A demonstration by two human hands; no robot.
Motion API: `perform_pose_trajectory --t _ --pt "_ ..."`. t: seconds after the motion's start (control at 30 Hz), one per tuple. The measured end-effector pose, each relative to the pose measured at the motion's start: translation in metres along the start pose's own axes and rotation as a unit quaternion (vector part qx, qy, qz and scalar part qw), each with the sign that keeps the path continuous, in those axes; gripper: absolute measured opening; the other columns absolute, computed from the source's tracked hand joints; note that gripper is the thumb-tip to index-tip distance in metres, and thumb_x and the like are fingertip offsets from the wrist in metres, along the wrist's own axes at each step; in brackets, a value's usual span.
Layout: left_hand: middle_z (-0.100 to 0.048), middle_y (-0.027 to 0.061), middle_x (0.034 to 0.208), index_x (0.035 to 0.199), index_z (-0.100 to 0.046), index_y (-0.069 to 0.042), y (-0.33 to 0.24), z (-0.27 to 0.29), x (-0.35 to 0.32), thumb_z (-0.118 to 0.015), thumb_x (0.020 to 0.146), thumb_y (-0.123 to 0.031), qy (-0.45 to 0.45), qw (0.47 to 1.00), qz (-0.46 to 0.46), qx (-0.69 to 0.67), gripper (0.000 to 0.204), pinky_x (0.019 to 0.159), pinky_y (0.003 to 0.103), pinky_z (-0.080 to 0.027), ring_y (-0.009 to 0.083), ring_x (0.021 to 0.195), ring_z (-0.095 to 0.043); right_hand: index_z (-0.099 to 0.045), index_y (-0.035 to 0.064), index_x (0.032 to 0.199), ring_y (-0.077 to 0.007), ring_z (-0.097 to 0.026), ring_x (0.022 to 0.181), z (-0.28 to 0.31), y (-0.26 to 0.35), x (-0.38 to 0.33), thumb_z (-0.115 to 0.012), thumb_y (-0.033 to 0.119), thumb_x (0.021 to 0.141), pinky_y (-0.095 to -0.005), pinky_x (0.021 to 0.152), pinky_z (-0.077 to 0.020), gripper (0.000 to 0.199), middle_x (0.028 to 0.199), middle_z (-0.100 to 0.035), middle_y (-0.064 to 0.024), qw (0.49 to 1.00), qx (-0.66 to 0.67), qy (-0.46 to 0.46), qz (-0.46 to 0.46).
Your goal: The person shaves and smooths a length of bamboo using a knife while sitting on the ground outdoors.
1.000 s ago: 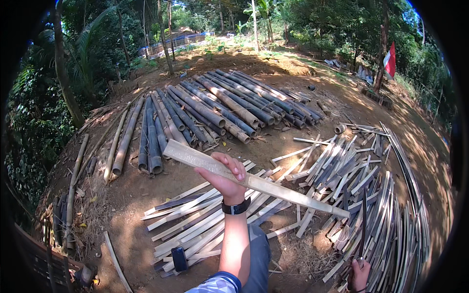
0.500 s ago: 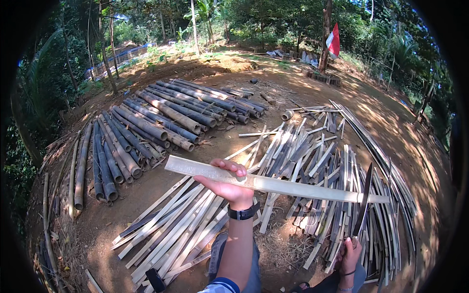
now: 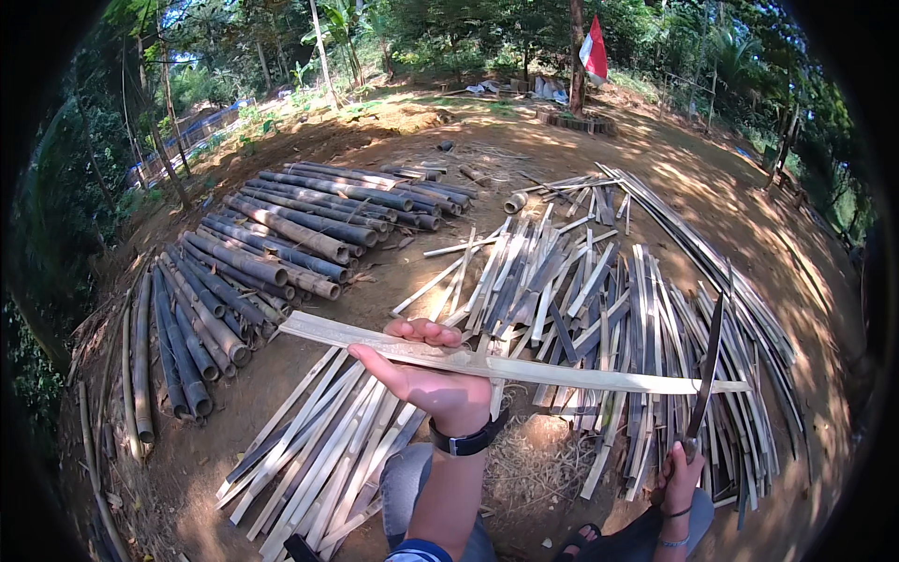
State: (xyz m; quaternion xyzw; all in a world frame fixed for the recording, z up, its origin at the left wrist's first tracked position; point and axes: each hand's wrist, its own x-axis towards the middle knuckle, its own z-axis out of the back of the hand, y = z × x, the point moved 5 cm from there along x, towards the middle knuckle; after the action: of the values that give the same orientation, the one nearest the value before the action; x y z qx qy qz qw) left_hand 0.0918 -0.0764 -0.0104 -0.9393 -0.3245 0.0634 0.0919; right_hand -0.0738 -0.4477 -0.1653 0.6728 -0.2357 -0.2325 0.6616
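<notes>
A long pale bamboo strip (image 3: 562, 375) lies across my left hand (image 3: 426, 375), palm up, thumb on the near side and fingers curled on the far side. Its broad end points left, its narrower end right. My right hand (image 3: 681, 476) is wrapped round the handle of a machete (image 3: 714, 361), whose dark blade stands nearly upright. Near the strip's right end, the blade crosses in front of it; whether they touch, I cannot tell. Under the strip lie split bamboo strips (image 3: 318, 450) to the left and a larger heap of them (image 3: 646, 328) to the right.
Whole bamboo poles (image 3: 281, 225) lie stacked at the far left. A short bamboo piece (image 3: 515, 202) rests behind the heap. Shavings (image 3: 538, 468) cover the ground between my legs. Further back, a red and white flag (image 3: 594, 51) hangs beside a tree trunk (image 3: 577, 56).
The view has turned a little to the right, so the background sits further left. My left hand and the strip tilt slightly more down to the right; both hands keep their hold.
</notes>
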Motion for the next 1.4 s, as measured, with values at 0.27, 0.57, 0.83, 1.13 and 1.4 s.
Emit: perform_pose_trajectory --t 0.27,0.57,0.83,1.13,1.4 --pt "-0.048 -0.0047 0.063 0.076 -0.047 -0.015 -0.007 0.001 0.001 -0.055 0.085 -0.059 0.000 0.999 0.015 0.042 0.046 0.048 0.019 -0.044 0.0061 0.053 -0.048 -0.044 0.0077 0.077 -0.0071 -0.037 0.035 -0.001 0.003 -0.005 -0.059 0.026 0.090 -0.0218 0.031 -0.0312 0.027 0.052 -0.039 0.0014 1.000 0.009 0.005 -0.021" --pt "-0.047 -0.0053 0.065 0.085 -0.052 -0.012 -0.019 -0.011 -0.013 -0.063 0.083 -0.053 -0.035 0.993 0.012 0.108 0.043 0.055 0.019 -0.043 0.0054 0.058 -0.047 -0.045 0.0074 0.079 -0.0071 -0.040 0.037 -0.008 -0.002 -0.003 -0.058 0.027 0.090 -0.0213 0.032 -0.0327 0.026 0.053 -0.040 0.0015 0.999 0.006 0.032 -0.025" --pt "-0.047 -0.0014 0.071 0.089 -0.051 -0.009 -0.024 -0.010 -0.014 -0.062 0.086 -0.050 0.034 0.989 -0.069 0.127 0.042 0.063 0.022 -0.042 0.0088 0.064 -0.047 -0.047 0.0058 0.082 -0.0085 -0.042 0.038 -0.034 0.003 -0.011 -0.053 0.031 0.093 -0.0227 0.033 -0.0338 0.028 0.053 -0.044 -0.0008 0.996 -0.028 0.079 0.002" --pt "-0.054 0.0012 0.069 0.078 -0.054 -0.009 0.001 -0.007 -0.027 -0.062 0.090 -0.035 0.136 0.974 -0.130 0.125 0.030 0.069 0.027 -0.045 0.0122 0.069 -0.054 -0.050 0.0003 0.089 -0.0081 -0.043 0.040 -0.095 0.005 -0.059 -0.040 0.054 0.094 -0.0218 0.037 -0.0344 0.055 0.054 -0.047 -0.0018 0.955 0.043 0.295 0.010" --pt "-0.060 0.0056 0.072 0.078 -0.059 -0.003 0.026 0.000 -0.029 -0.068 0.085 -0.019 0.172 0.974 -0.097 0.111 0.019 0.074 0.029 -0.046 0.0150 0.071 -0.058 -0.053 -0.0034 0.093 -0.0080 -0.049 0.043 -0.129 0.014 -0.097 -0.045 0.036 0.097 -0.0227 0.041 -0.0393 0.041 0.054 -0.051 -0.0019 0.912 0.046 0.408 0.013"
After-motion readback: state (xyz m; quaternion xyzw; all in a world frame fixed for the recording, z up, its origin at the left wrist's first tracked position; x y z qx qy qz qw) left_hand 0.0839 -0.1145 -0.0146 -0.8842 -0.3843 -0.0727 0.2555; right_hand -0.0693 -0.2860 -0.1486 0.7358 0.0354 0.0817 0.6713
